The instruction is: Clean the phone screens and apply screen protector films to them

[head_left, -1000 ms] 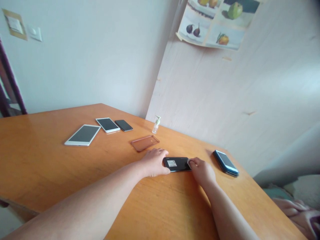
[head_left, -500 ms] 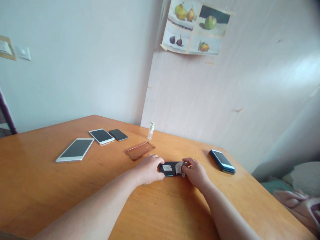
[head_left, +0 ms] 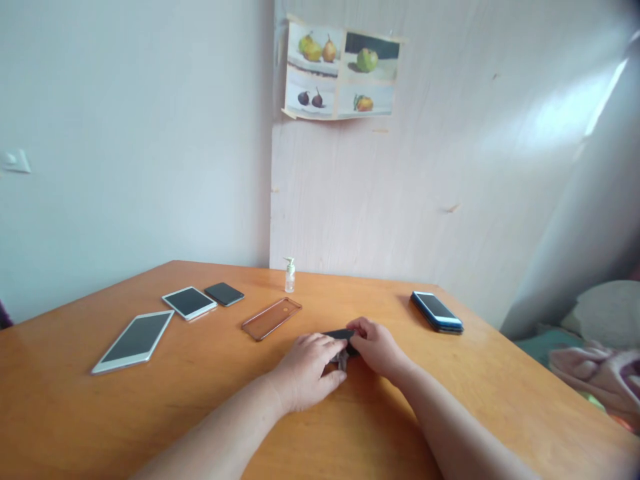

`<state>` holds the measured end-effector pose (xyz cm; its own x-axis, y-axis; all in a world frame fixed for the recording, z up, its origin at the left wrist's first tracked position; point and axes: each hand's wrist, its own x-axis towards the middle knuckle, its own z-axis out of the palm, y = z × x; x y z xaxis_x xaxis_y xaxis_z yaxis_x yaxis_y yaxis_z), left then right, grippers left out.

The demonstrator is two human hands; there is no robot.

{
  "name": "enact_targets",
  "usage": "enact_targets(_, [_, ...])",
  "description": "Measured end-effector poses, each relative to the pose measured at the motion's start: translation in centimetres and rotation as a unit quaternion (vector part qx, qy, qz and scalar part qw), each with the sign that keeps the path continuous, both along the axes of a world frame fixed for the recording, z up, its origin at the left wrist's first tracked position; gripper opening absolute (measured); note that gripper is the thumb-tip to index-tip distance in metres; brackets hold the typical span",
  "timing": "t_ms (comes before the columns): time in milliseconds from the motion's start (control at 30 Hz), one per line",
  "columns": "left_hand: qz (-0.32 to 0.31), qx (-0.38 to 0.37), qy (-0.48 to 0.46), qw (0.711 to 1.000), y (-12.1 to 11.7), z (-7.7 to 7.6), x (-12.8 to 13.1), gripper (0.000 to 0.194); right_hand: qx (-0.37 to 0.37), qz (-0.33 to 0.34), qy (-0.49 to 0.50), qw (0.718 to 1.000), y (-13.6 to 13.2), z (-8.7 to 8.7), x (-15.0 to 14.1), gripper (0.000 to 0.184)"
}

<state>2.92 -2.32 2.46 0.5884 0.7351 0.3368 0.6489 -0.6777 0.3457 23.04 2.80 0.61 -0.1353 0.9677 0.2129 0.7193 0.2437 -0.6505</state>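
A dark phone (head_left: 336,333) lies on the wooden table between my hands, mostly covered by them. My left hand (head_left: 307,373) reaches over its left part, fingers on a crumpled grey cloth (head_left: 342,358) that shows under the fingertips. At the phone's right end, my right hand (head_left: 376,348) is closed around the edge, thumb and fingers drawn together. Just beyond my left hand rests a clear brownish phone case (head_left: 273,319).
A small pump bottle (head_left: 290,277) stands near the wall. To the left lie a white tablet (head_left: 135,341), a smaller white tablet (head_left: 190,303) and a black phone (head_left: 225,293). Stacked phones (head_left: 437,312) sit at the right. Fruit pictures (head_left: 343,70) hang above.
The view has swung right and levelled. My left hand has moved over the phone onto the cloth, which was in my right hand. My right hand has shifted to the phone's right end.
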Motion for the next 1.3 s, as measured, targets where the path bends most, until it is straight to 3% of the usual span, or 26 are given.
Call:
enact_targets(167, [0.017, 0.017, 0.025, 0.999, 0.2, -0.4, -0.4, 0.046, 0.017, -0.057, -0.009, 0.998, 1.3, 0.1, 2.3, 0.043])
enact_targets(367, [0.041, 0.038, 0.041, 0.998, 0.6, -0.1, -0.9, 0.036, -0.011, -0.019, -0.135, 0.991, 0.4, 0.7, 2.2, 0.055])
enact_targets(533, [0.089, 0.045, 0.044, 0.994, 1.0, 0.4, -1.7, 0.028, -0.008, 0.037, -0.112, 0.993, -0.6, 1.5, 1.8, 0.056])
enact_targets(633, [0.109, 0.042, 0.041, 0.992, 1.3, 0.4, -2.2, 0.028, -0.018, 0.053, -0.086, 0.995, -0.9, 1.9, 1.7, 0.052])
enact_targets(767, [0.115, 0.048, 0.036, 0.992, 1.8, -0.2, -2.7, 0.025, -0.045, 0.096, -0.119, 0.987, -1.5, 2.7, 1.7, 0.029])
enact_targets(900, [0.135, 0.052, 0.018, 0.989, 2.2, -0.8, -3.0, 0.027, -0.093, 0.148, -0.173, 0.969, -2.1, 3.6, 1.8, 0.053])
enact_targets(1033, [0.133, 0.057, 0.008, 0.989, 2.7, -0.9, -3.2, 0.029, -0.096, 0.145, -0.198, 0.965, -2.7, 3.6, 1.5, 0.077])
enact_targets(1300, [0.108, 0.057, 0.050, 0.991, 2.2, -0.8, -1.9, 0.031, -0.092, 0.130, -0.213, 0.964, -2.5, 3.1, 1.0, 0.077])
